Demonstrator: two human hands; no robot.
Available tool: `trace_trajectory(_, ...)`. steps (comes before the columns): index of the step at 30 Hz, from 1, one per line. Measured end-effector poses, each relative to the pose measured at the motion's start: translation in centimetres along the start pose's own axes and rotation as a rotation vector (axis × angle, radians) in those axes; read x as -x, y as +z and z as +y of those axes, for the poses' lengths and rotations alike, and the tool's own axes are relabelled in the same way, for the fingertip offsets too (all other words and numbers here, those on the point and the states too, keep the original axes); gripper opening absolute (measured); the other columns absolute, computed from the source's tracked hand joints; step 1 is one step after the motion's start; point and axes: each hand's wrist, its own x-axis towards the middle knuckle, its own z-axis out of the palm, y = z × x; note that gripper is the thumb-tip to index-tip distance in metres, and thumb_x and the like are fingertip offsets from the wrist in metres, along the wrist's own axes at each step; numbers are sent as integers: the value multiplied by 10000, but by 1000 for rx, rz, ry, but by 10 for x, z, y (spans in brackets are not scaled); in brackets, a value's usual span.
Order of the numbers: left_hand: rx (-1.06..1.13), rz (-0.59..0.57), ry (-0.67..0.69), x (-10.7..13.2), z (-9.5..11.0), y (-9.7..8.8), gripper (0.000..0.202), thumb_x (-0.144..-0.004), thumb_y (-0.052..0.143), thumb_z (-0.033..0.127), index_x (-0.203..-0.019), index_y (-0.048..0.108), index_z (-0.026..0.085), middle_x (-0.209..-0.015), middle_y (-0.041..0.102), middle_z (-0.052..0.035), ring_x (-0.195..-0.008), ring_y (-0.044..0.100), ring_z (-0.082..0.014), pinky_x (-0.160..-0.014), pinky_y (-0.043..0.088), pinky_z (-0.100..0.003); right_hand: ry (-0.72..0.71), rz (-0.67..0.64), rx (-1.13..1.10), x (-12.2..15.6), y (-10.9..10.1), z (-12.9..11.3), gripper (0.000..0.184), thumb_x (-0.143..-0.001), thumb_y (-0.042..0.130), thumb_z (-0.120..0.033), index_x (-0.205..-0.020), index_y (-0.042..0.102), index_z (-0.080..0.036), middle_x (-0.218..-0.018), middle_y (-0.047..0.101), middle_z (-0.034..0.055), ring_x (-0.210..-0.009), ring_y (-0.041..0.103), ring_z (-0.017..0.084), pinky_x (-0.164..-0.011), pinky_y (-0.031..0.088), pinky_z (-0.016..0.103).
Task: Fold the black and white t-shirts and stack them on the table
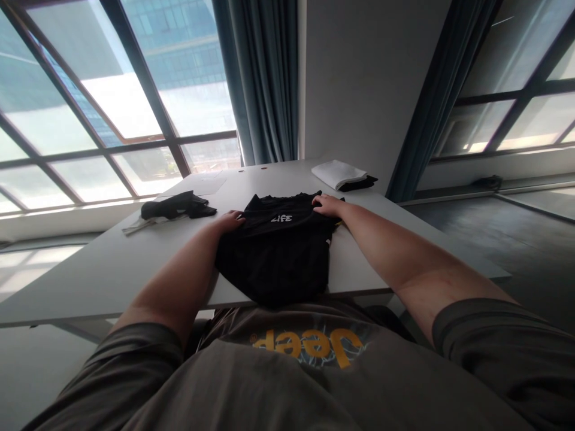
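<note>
The black shirt point(274, 257) lay on the worktop point(112, 281) between left grip point(231, 221) and right grip point(327, 205); the right pinched its upper edge; whether the left was closed, I couldn't tell; even tension seemed best against creases.

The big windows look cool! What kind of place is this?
Probably an office or workroom, though I can't be sure. There's a plain white table with a black shirt on it, large framed windows showing a building outside, and long blue-grey curtains.
</note>
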Motion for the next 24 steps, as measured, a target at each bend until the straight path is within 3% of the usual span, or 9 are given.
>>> trace_trajectory(12, 5, -19, -2, -1, -2, 0, 606, -1091, 478, 486, -1639, 509, 229, -1657, 447, -125, -1439, 537, -306, -1211, 391, -344, 7, 11, 4, 2, -1, -2, 450, -966, 639, -387, -1388, 677, -238, -1422, 603, 119, -1295, 608, 285, -1159, 460, 362)
trace_trajectory(24, -2, 5, 9, -1, -1, 0, 588, -1096, 501, 481, -1620, 534, 216, -1653, 453, -145, -1464, 509, -337, -1225, 378, -396, 1, 5, 9, 1, 0, -1, 460, -971, 617, -369, -1402, 668, -215, -1427, 595, 146, -1280, 623, 289, -1160, 458, 370)
